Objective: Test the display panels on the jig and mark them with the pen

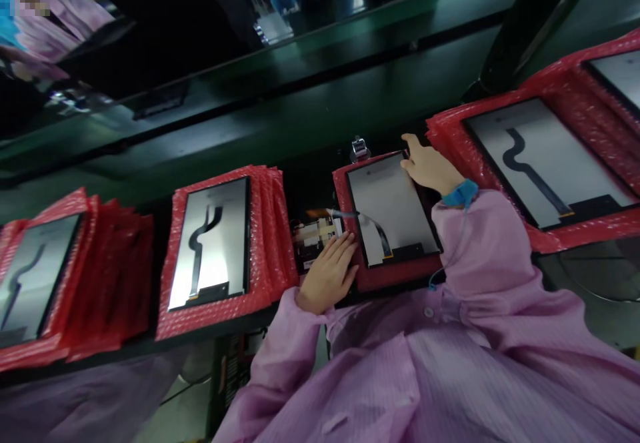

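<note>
In front of me lies an LCD panel (393,203), silvery side up, on a red pad (400,276). A dark flex cable (383,236) curves from the panel's lower end over its left edge, its far end blurred. My left hand (330,271) lies flat with fingers stretched at the pad's left edge, close to a small circuit board assembly (315,233). Beside the panel's upper right corner is my right hand (431,163), thumb near the corner and index finger stretched away. A blue wrist strap (460,193) with a thin cord is around the right wrist.
Red bubble-wrap stacks topped with panels stand left (213,243), far left (40,276) and right (545,156). A metal tally counter (359,149) sits behind my panel. A dark post (530,29) rises at back right. Across the green bench (320,106) are other people.
</note>
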`<move>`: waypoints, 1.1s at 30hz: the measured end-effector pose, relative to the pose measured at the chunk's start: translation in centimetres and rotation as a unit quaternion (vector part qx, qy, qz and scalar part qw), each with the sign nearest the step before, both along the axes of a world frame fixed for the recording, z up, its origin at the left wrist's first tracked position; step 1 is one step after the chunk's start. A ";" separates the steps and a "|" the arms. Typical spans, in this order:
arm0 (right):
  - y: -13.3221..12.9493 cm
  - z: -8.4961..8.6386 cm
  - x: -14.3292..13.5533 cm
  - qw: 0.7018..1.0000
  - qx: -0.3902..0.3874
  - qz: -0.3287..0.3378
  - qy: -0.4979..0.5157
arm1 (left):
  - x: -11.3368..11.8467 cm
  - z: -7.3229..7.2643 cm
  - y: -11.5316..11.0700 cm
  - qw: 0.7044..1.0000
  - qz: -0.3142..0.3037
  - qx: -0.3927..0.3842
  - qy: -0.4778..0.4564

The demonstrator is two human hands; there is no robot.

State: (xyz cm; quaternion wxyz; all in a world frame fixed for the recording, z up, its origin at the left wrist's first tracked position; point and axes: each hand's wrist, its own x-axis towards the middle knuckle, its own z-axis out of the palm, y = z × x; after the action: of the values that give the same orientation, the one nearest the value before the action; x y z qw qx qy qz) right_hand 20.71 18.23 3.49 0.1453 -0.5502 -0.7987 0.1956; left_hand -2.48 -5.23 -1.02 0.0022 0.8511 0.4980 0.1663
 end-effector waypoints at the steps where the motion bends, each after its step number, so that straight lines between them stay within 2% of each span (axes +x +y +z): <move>1: -0.6 0.3 -0.4 0.998 0.046 0.001 -0.029 | -0.1 0.6 0.2 1.000 -0.015 0.009 -0.001; 3: -1.9 0.7 -1.6 0.992 0.111 0.048 -0.019 | -0.4 1.9 0.8 0.998 -0.049 0.038 -0.025; 5: -3.3 0.7 -3.2 0.980 0.089 0.173 0.049 | -0.9 3.1 1.7 0.992 -0.048 0.096 -0.071; 7: -4.6 0.4 -4.8 0.944 0.009 0.308 0.115 | -1.3 3.9 3.0 0.981 0.021 0.162 -0.105; 9: -5.8 -0.2 -6.0 0.912 -0.062 0.375 0.155 | -1.5 4.1 4.5 0.971 0.112 0.180 -0.110; 11: -6.5 -0.8 -6.7 0.901 -0.097 0.384 0.176 | -1.8 3.8 5.8 0.970 0.172 0.140 -0.100; 13: -6.9 -1.2 -7.0 0.900 -0.110 0.379 0.185 | -2.1 3.3 6.5 0.973 0.186 0.086 -0.105; 17: -7.0 -1.5 -6.7 0.900 -0.110 0.376 0.192 | -2.7 2.4 6.5 0.981 0.146 0.006 -0.131; 21: -6.9 -1.4 -6.7 0.900 -0.104 0.373 0.198 | -2.9 2.4 6.2 0.983 0.111 -0.041 -0.139; 24: -7.3 -1.7 -7.2 0.901 -0.090 0.375 0.199 | -2.8 2.3 6.2 0.985 0.103 -0.047 -0.132; 28: -8.1 -2.5 -8.0 0.907 -0.059 0.367 0.200 | -2.6 1.9 6.3 0.988 0.085 -0.012 -0.126; 33: -8.3 -3.0 -8.3 0.910 -0.062 0.356 0.205 | -2.5 1.8 6.3 0.990 0.091 0.003 -0.112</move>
State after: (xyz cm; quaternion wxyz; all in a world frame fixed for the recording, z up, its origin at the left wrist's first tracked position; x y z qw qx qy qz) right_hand 12.45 9.91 0.53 0.1923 -0.1855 -0.8804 0.3919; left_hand -4.93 1.10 0.73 0.0398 0.7783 0.5695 0.2613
